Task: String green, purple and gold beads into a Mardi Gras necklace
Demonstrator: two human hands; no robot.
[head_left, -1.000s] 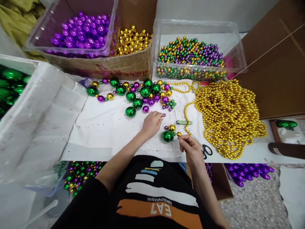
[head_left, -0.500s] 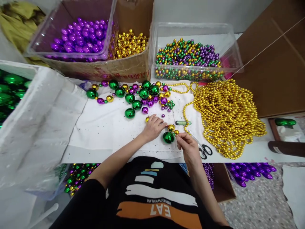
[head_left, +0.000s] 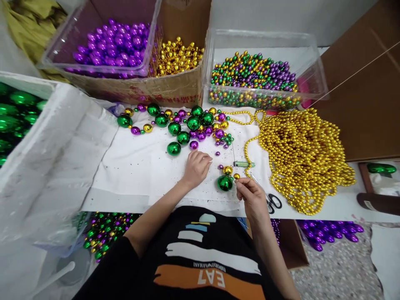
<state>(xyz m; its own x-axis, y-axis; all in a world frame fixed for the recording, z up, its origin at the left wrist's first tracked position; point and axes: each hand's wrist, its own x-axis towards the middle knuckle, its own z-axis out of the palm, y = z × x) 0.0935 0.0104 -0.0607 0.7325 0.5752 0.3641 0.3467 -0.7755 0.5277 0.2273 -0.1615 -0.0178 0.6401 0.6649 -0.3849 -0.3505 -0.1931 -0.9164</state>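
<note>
My right hand (head_left: 252, 195) pinches a thin thread (head_left: 234, 156) at its fingertips, close beside a small gold bead (head_left: 236, 176). Left of those fingertips sit a large green bead (head_left: 225, 183), a gold bead (head_left: 228, 170) and a small purple bead (head_left: 221, 167). My left hand (head_left: 196, 168) is palm down on the white cloth, its fingers curled together; what lies beneath them is hidden. Just beyond it are a purple bead (head_left: 193, 145) and a green bead (head_left: 174, 148). Black-handled scissors (head_left: 274, 201) lie partly behind my right hand.
A pile of gold bead strands (head_left: 306, 158) covers the right side. Strung mixed beads (head_left: 161, 120) lie across the back. Behind stand a bin of purple beads (head_left: 50, 61), a cardboard box (head_left: 175, 92) and a clear bin (head_left: 268, 92). A green cutter (head_left: 244, 164) lies near the thread.
My left hand has moved away from the small purple bead, back to the left, over the spot where a gold bead lay. My right hand keeps its pinch. The view has shifted slightly.
</note>
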